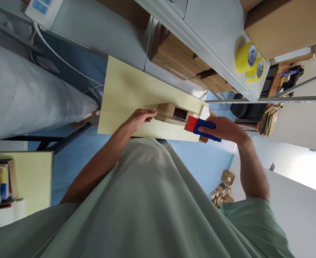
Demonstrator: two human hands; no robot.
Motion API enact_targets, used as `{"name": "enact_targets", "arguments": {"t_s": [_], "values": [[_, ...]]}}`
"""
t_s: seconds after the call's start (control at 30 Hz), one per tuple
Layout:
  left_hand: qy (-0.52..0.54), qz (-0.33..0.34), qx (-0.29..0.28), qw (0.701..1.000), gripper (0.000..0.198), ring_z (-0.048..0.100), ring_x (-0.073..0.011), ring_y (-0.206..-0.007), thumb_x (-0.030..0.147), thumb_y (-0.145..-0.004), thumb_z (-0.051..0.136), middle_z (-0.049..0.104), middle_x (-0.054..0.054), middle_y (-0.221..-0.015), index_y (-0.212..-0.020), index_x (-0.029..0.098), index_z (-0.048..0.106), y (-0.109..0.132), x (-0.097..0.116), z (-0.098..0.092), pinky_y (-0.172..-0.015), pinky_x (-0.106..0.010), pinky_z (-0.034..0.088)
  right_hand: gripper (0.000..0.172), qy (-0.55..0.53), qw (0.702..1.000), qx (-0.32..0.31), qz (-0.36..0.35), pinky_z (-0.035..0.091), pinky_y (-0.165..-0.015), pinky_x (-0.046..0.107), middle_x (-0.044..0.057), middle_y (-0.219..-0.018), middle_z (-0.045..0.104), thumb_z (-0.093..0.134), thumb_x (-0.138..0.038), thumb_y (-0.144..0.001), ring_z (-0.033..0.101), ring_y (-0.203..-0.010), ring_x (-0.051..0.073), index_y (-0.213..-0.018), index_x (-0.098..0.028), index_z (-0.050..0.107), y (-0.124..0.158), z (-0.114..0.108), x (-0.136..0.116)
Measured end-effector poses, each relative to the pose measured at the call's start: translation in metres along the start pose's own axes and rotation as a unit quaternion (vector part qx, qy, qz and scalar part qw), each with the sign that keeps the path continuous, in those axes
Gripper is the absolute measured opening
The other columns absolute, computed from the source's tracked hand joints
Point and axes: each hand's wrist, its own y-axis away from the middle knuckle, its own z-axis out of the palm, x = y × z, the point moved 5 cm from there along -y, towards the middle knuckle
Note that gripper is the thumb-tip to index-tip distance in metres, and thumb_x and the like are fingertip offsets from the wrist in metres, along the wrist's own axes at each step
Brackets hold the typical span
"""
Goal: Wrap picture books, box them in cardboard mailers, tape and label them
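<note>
A small cardboard box (163, 111) lies on the pale yellow tabletop (125, 96), with a dark rectangular patch or opening on its upper side. My left hand (142, 117) is at the box's left end, fingers loosely bent and apart, fingertips close to or just touching the cardboard. At the other end, my right hand (225, 128) is closed round a blue-and-red hand-held tool (204, 129). The tool's red end overlaps the near right corner of the box; whether they touch is unclear. More cardboard and a white piece show partly behind the tool.
Several cardboard boxes (179, 53) stand on the grey shelf beyond the table. Rolls of yellow tape (246, 56) sit on the upper shelf to the right. A large white wrapped roll (34, 89) and a power strip (43, 10) with its cable are at the left.
</note>
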Motion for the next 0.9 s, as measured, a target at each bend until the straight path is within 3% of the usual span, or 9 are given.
{"name": "enact_targets", "arguments": {"t_s": [0.1, 0.3, 0.47, 0.57, 0.7, 0.9], "values": [[0.044, -0.03, -0.011, 0.999, 0.057, 0.064, -0.0152, -0.074, 0.063, -0.059, 0.109, 0.077, -0.008, -0.085, -0.081, 0.017, 0.083, -0.008, -0.009, 0.0, -0.079, -0.035, 0.054, 0.069, 0.021, 0.998, -0.023, 0.049, 0.04, -0.064, 0.034, 0.001, -0.065, 0.067, 0.063, -0.091, -0.096, 0.064, -0.063, 0.02, -0.083, -0.024, 0.07, 0.002, -0.008, 0.001], [0.093, -0.038, 0.019, 0.995, 0.049, 0.058, -0.0137, -0.074, 0.052, -0.059, 0.111, 0.076, -0.006, -0.086, -0.081, 0.018, 0.083, -0.025, -0.022, 0.017, -0.079, -0.032, 0.049, 0.066, 0.06, 0.995, 0.019, 0.073, 0.041, -0.068, 0.035, 0.007, -0.077, 0.072, 0.061, -0.087, -0.1, 0.068, -0.075, 0.024, -0.088, -0.023, 0.072, -0.01, -0.02, -0.025], [0.097, -0.04, 0.066, 0.992, 0.046, 0.055, -0.014, -0.073, 0.049, -0.062, 0.108, 0.069, -0.003, -0.074, -0.07, 0.019, 0.075, -0.043, -0.037, 0.026, -0.077, -0.031, 0.046, 0.068, 0.118, 0.99, 0.016, 0.076, 0.044, -0.072, 0.035, 0.013, -0.091, 0.078, 0.06, -0.086, -0.103, 0.074, -0.087, 0.029, -0.098, -0.02, 0.078, -0.025, -0.013, -0.046], [0.088, -0.055, 0.078, 0.992, 0.046, 0.058, -0.015, -0.076, 0.048, -0.06, 0.108, 0.071, -0.004, -0.078, -0.075, 0.019, 0.076, -0.051, -0.045, 0.03, -0.077, -0.031, 0.046, 0.068, 0.138, 0.988, 0.002, 0.068, 0.045, -0.073, 0.035, 0.015, -0.095, 0.08, 0.059, -0.083, -0.105, 0.075, -0.09, 0.03, -0.102, -0.018, 0.08, -0.03, -0.008, -0.055], [0.067, -0.075, 0.085, 0.991, 0.044, 0.059, -0.0155, -0.074, 0.048, -0.063, 0.104, 0.071, -0.003, -0.077, -0.078, 0.019, 0.076, -0.057, -0.052, 0.034, -0.074, -0.031, 0.045, 0.067, 0.151, 0.986, -0.011, 0.073, 0.043, -0.071, 0.035, 0.015, -0.096, 0.081, 0.059, -0.081, -0.107, 0.075, -0.089, 0.029, -0.102, -0.017, 0.08, -0.033, -0.004, -0.057], [0.062, -0.05, 0.091, 0.993, 0.036, 0.059, -0.0179, -0.076, 0.044, -0.068, 0.097, 0.071, -0.005, -0.075, -0.074, 0.02, 0.072, -0.06, -0.054, 0.04, -0.068, -0.03, 0.042, 0.07, 0.158, 0.985, -0.006, 0.067, 0.045, -0.073, 0.036, 0.016, -0.095, 0.081, 0.057, -0.083, -0.107, 0.075, -0.089, 0.03, -0.104, -0.017, 0.081, -0.038, -0.002, -0.055]]}}
